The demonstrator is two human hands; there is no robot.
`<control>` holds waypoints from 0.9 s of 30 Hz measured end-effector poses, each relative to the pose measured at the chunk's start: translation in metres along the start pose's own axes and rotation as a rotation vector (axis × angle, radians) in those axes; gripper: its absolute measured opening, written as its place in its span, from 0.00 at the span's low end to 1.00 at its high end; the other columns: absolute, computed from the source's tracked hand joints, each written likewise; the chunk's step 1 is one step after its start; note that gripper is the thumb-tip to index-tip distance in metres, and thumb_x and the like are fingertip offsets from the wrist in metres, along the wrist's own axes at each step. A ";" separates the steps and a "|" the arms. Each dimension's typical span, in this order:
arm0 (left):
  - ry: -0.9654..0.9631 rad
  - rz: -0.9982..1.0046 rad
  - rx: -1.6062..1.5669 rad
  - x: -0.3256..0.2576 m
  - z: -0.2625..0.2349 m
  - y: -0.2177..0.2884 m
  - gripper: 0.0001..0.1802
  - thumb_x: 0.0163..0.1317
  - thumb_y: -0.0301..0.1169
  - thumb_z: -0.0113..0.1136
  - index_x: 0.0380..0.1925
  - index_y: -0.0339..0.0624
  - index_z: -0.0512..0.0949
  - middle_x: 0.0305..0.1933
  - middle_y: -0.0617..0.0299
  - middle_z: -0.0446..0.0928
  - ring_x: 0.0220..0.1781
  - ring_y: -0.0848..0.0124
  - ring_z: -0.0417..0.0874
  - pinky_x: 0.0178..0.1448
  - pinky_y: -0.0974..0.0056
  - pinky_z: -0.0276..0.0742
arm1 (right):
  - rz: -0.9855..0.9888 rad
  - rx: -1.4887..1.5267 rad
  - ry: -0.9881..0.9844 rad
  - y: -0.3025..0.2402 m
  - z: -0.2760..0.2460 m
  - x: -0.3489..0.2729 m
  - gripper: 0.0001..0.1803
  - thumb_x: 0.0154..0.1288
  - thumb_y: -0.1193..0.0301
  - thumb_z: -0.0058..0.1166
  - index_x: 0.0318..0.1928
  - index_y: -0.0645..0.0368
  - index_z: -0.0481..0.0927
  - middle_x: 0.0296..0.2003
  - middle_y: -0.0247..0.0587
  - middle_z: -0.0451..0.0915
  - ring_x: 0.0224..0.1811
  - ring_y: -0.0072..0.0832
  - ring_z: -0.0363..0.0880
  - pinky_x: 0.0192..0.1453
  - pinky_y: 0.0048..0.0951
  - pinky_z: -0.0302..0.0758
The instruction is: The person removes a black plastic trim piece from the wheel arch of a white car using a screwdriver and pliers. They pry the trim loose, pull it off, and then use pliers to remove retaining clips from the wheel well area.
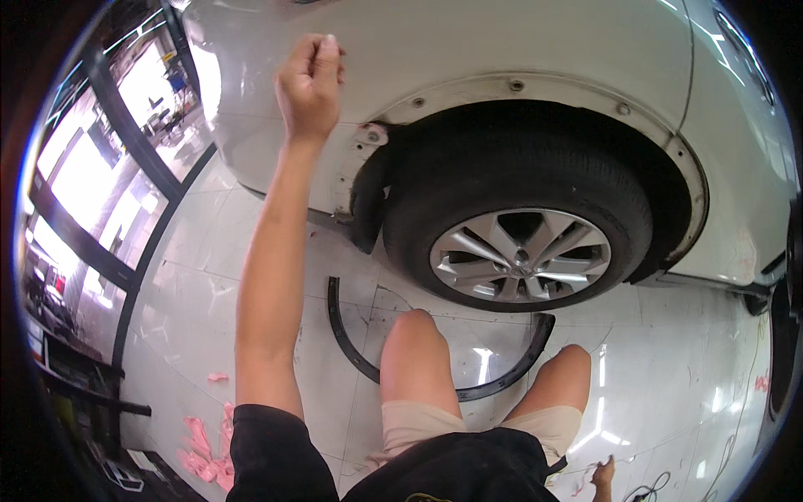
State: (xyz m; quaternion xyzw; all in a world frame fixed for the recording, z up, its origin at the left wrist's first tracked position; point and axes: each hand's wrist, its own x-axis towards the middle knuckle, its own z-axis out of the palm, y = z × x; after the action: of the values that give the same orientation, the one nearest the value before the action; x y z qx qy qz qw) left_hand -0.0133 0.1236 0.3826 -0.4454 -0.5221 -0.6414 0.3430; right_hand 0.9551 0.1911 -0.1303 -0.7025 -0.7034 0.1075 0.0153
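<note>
My left hand (312,88) is raised in front of the light-coloured car body (468,42), left of the wheel arch. Its fingers are curled and the thumb is pressed against them; whatever they may hold is hidden. Low at the right, my right hand (602,473) is small in view, closed around a thin pinkish strip. The bare wheel arch edge (517,86) shows several holes and dirt marks. On the floor between the wheel and my legs lies a curved black wheel arch trim (493,387), partly hidden behind my knee.
The tyre (519,167) with its silver alloy rim (523,259) fills the arch. Crumpled pink strips (201,448) lie on the tiled floor at lower left. A dark cable (651,488) is at lower right. Dark-framed glass doors (134,167) stand on the left.
</note>
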 end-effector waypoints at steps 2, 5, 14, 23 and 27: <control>-0.100 0.033 0.154 -0.008 -0.027 0.029 0.17 0.73 0.39 0.55 0.29 0.38 0.79 0.20 0.68 0.72 0.24 0.80 0.71 0.29 0.70 0.66 | 0.292 0.196 -0.422 -0.102 -0.002 0.003 0.39 0.57 0.77 0.60 0.69 0.72 0.62 0.60 0.72 0.73 0.67 0.55 0.73 0.70 0.44 0.71; -0.304 -0.174 0.403 -0.059 -0.035 0.046 0.16 0.70 0.40 0.59 0.34 0.37 0.81 0.27 0.56 0.79 0.26 0.64 0.80 0.33 0.61 0.74 | 0.081 -0.129 -0.373 -0.109 -0.023 0.027 0.39 0.60 0.74 0.60 0.69 0.74 0.60 0.64 0.79 0.63 0.70 0.62 0.65 0.73 0.46 0.66; -0.677 0.423 0.703 -0.053 -0.034 0.048 0.09 0.64 0.33 0.63 0.41 0.42 0.83 0.42 0.57 0.81 0.35 0.53 0.85 0.39 0.54 0.82 | -0.562 0.285 0.104 -0.367 -0.208 0.096 0.19 0.66 0.81 0.51 0.58 0.67 0.74 0.57 0.59 0.74 0.57 0.54 0.76 0.59 0.41 0.75; -1.068 0.484 1.107 -0.029 -0.003 0.075 0.06 0.57 0.27 0.62 0.24 0.39 0.84 0.33 0.50 0.83 0.34 0.53 0.87 0.37 0.54 0.83 | -1.404 0.587 0.524 -0.668 -0.315 0.056 0.10 0.60 0.82 0.56 0.44 0.64 0.81 0.44 0.48 0.81 0.48 0.45 0.81 0.53 0.35 0.76; -1.206 0.469 1.169 -0.033 0.031 0.104 0.05 0.53 0.25 0.61 0.22 0.39 0.85 0.30 0.48 0.84 0.35 0.54 0.89 0.38 0.54 0.85 | -1.544 0.463 0.818 -0.751 -0.317 0.101 0.15 0.56 0.79 0.58 0.46 0.62 0.80 0.46 0.48 0.79 0.52 0.44 0.78 0.61 0.41 0.72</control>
State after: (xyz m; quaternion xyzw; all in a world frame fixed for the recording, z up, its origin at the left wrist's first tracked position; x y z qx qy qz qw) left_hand 0.0996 0.1301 0.3918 -0.5576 -0.7550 0.1619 0.3047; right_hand 0.2686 0.3399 0.2959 0.0022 -0.8795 -0.0522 0.4730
